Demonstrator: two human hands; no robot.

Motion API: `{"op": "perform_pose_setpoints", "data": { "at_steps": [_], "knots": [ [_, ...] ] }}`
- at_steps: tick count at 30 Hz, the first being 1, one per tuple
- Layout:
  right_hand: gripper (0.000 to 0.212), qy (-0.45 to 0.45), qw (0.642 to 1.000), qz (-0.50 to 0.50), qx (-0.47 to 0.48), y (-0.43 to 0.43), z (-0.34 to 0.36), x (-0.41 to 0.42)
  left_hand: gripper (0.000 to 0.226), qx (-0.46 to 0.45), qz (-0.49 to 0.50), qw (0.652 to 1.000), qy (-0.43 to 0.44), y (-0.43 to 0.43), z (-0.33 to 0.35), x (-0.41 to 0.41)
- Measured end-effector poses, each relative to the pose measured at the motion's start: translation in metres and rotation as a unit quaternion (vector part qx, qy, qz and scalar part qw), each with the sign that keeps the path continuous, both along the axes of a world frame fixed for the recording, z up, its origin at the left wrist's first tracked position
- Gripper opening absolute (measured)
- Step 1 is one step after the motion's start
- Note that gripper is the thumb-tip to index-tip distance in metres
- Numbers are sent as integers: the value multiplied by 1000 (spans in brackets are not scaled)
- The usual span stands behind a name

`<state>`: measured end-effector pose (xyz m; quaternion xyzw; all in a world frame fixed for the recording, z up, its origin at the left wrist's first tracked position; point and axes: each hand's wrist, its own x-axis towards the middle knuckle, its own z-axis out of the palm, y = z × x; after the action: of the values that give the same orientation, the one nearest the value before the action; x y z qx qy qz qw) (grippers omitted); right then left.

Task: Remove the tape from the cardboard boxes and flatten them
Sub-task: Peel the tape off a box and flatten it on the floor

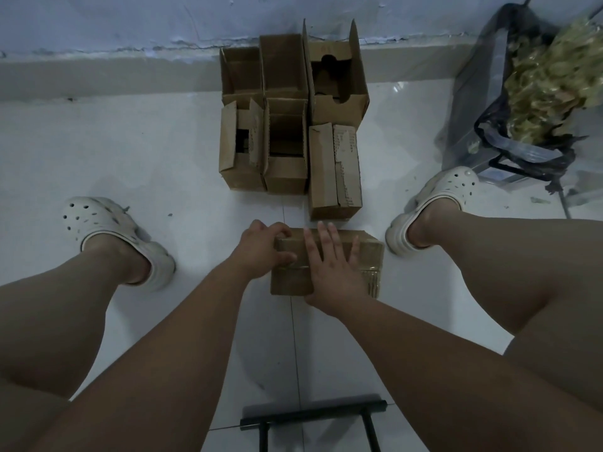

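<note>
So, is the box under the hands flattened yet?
No, the taped box stands closed, right hand flat on top, left hand curled at its corner.

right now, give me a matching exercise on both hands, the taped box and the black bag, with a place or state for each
1 left hand
2 right hand
3 taped box
4 black bag

a lies flat on the box top
b stuffed with crumpled yellowish material, far right
c fingers curled over the box's left top edge
d closed, on the floor

Pairs: 1-c, 2-a, 3-d, 4-b
</note>
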<state>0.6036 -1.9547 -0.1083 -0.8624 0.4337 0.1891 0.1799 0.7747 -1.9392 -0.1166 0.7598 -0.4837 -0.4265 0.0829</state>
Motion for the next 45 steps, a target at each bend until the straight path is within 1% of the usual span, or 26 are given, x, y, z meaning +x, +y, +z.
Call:
{"op": "perform_pose_setpoints", "data": {
  "at_steps": [7,10,15,17,19,21,23,25,29,34,37,42,45],
  "knots": [
    [120,-27,997,64,26,-6,0,-5,40,-3,-67,997,-27,1,-9,9],
    [117,-40,994,91,43,-13,1,-4,28,-10,-47,999,-19,-1,-10,10],
    [114,-37,992,110,57,-21,3,3,23,-15,-15,1000,7,-1,-9,6],
    [114,-30,990,118,68,-25,3,6,37,-18,-24,1000,5,0,-9,7],
    [115,-22,988,129,78,-29,3,9,41,-33,-26,999,-12,4,-9,8],
    [116,-10,986,145,82,-32,3,10,39,-45,8,999,-14,10,-10,8],
    [116,-6,983,161,83,-33,3,10,37,-30,63,998,9,16,-13,7],
    [116,-11,981,171,87,-33,2,9,36,-13,89,996,26,19,-17,6],
    [117,-7,981,176,85,-31,0,7,39,11,70,997,29,19,-16,7],
    [116,0,978,187,95,-30,-1,7,31,40,64,995,57,17,-11,7],
    [115,-1,976,195,100,-30,-1,8,30,79,40,994,69,13,-11,11],
    [115,-1,976,196,100,-29,-1,8,38,93,-26,995,36,9,-10,13],
    [115,1,975,196,100,-29,-1,9,32,108,-42,993,31,8,-12,15]
  ]
}}
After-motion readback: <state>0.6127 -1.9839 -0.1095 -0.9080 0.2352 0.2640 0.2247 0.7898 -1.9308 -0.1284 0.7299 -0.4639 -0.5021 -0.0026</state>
